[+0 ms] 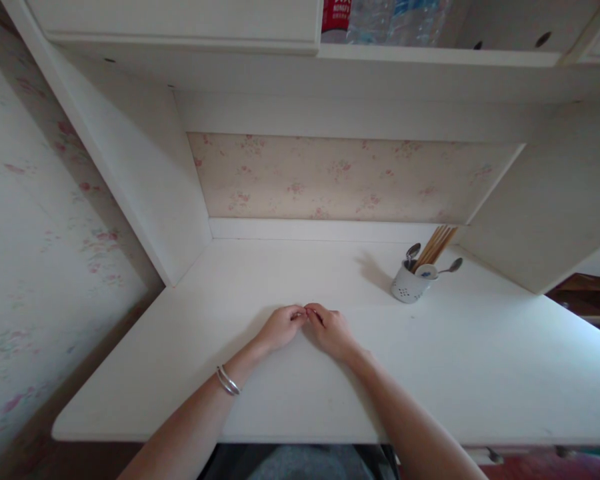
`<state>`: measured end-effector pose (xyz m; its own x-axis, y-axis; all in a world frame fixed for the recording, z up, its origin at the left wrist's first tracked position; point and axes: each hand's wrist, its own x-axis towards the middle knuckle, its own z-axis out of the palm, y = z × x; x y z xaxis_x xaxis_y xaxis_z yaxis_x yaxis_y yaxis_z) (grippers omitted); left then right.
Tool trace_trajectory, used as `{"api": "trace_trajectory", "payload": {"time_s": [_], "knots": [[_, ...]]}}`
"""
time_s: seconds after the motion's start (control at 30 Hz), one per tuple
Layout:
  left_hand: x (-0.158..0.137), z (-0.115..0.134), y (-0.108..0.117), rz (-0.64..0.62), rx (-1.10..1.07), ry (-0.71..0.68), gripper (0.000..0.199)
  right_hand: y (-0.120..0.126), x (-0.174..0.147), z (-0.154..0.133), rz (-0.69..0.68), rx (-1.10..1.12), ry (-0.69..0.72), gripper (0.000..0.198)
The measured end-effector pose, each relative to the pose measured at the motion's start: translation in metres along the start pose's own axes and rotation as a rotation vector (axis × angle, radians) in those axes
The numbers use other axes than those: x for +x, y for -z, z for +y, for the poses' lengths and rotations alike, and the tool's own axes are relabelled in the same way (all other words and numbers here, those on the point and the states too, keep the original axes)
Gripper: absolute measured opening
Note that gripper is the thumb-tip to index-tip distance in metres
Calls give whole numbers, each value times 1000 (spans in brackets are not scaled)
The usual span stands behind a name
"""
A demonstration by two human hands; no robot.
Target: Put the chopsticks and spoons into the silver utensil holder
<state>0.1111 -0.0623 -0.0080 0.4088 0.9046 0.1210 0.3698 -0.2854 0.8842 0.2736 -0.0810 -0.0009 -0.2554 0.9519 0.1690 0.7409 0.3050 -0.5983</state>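
My left hand (280, 327) and my right hand (332, 329) meet over the middle of the white desk (290, 400). Thumbs and fingers are pinched together on both, with the fingertips touching or almost touching. Whatever lies between them, if anything, is hidden or too small to name. A silver bangle (228, 381) circles my left wrist. To the right of my hands, apart from them, stands a white perforated utensil holder (408, 288). It contains wooden chopsticks (434, 248), metal spoons (456, 265) and a white spoon-like piece (427, 271) with a blue mark.
Overhead, a white cabinet (180, 23) and an open shelf (440, 57) holding clear plastic bottles (370, 23) and a red package (335, 17) overhang the desk. Side panels (130, 160) rise at left and right. Floral wallpaper (330, 177) covers the back.
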Motion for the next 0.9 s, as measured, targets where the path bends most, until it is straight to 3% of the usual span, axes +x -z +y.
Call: {"api": "trace_trajectory", "payload": {"time_s": [0.27, 0.9], "knots": [[-2, 9, 3, -26, -39, 33, 39, -1, 1, 4, -33, -37, 7, 36], [-1, 6, 2, -30, -72, 59, 31, 3, -1, 1, -49, -66, 36, 37]]}}
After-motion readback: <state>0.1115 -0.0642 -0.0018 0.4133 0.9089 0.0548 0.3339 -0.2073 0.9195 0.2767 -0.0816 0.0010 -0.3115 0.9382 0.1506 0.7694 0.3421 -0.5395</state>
